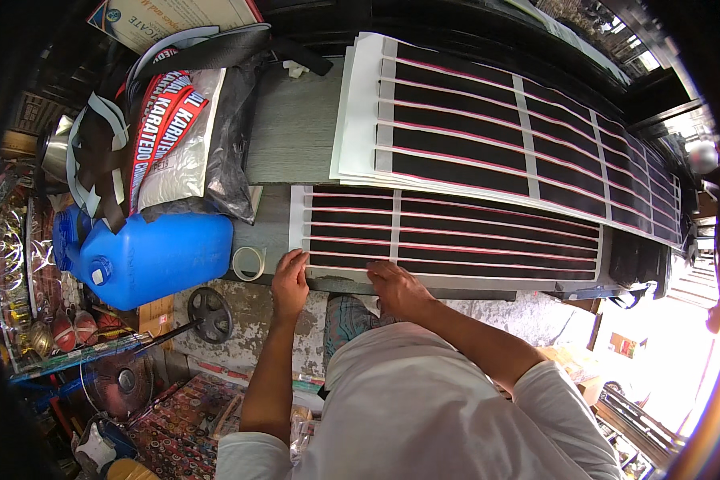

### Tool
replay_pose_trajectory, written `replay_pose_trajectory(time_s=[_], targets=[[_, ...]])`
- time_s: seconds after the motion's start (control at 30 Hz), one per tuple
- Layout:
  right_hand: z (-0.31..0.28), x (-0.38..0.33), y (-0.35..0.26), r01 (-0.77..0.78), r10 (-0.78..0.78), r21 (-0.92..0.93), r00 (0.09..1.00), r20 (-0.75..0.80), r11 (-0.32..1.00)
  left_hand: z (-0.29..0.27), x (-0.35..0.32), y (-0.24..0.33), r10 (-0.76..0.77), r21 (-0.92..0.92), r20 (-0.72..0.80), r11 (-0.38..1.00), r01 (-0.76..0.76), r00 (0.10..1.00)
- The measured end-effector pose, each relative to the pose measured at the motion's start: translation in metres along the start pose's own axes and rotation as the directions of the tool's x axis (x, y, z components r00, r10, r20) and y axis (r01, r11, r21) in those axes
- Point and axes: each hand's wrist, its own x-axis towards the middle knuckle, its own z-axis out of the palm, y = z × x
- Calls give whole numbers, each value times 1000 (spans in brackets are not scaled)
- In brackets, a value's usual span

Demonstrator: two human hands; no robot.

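A long sheet with black bands, white strips and pink lines (352,233) lies on the grey tabletop before me. At its near left corner is my left hand (290,282), fingers pressed together on the pale border. My right hand (400,289) rests further right along the near edge, its fingers bent and closed at the lowest white strip. Whether a thin strip runs between the fingertips is too small to tell. Beyond lies a stack of white sheets with a similar banded sheet (464,120) on top. A roll of tape (249,263) stands left of my left hand.
A blue jerrycan (164,256) sits at the left, below a printed plastic bag (176,136) and dark straps (100,152). Under the table are a black handwheel (210,314) and a fan (126,380). A framed certificate (164,22) leans at the back.
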Motion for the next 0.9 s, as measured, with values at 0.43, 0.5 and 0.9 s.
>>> replay_pose_trajectory(time_s=[0.43,0.5,0.9], targets=[[72,92,-45,130,-74,-178,953,293,975,-3,9,-11,-51,-23,88,998,53,995],[71,86,-39,152,-84,-197,945,315,968,-4,9,-8,-57,-46,83,997,61,995],[33,39,-15,187,-95,-285,946,308,940,-2,4,-4,-52,-49,57,997,55,997]])
